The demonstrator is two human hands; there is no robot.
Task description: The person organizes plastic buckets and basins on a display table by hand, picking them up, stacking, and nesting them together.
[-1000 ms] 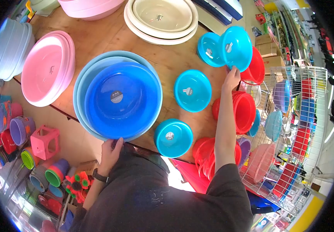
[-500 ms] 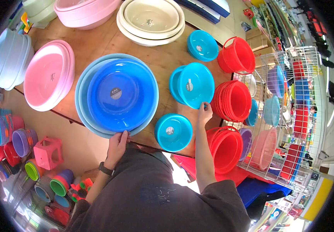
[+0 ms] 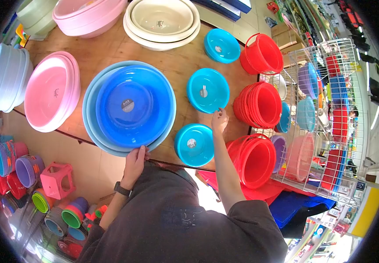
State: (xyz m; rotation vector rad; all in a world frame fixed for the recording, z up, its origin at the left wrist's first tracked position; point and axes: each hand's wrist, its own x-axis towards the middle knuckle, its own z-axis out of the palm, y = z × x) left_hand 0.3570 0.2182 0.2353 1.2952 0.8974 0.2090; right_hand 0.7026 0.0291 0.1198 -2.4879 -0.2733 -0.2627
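Observation:
My left hand (image 3: 136, 161) is closed on the near rim of the light blue basin (image 3: 91, 94), its thumb close to the edge of the deep blue basin (image 3: 147, 105) nested inside. My right hand (image 3: 219, 121) has its fingertips pinched at the near rim of the middle teal basin (image 3: 209, 94), which sits flat on the table. One teal basin (image 3: 195, 147) stands nearer to me, left of my right forearm. Another teal basin (image 3: 222, 47) sits at the far end of this row. What lies under the middle basin is hidden.
Red buckets (image 3: 259, 105) line the right side of the wooden table (image 3: 106, 48), beside a wire rack (image 3: 321, 114). Pink basins (image 3: 49, 94) and cream basins (image 3: 163, 22) stand left and far. A pink stool (image 3: 57, 179) and stacked pots are on the floor at left.
The middle teal basin, earlier raised and offset over another teal basin, has come down and left, covering it. My right hand moved with it. My left hand stays at the blue basins.

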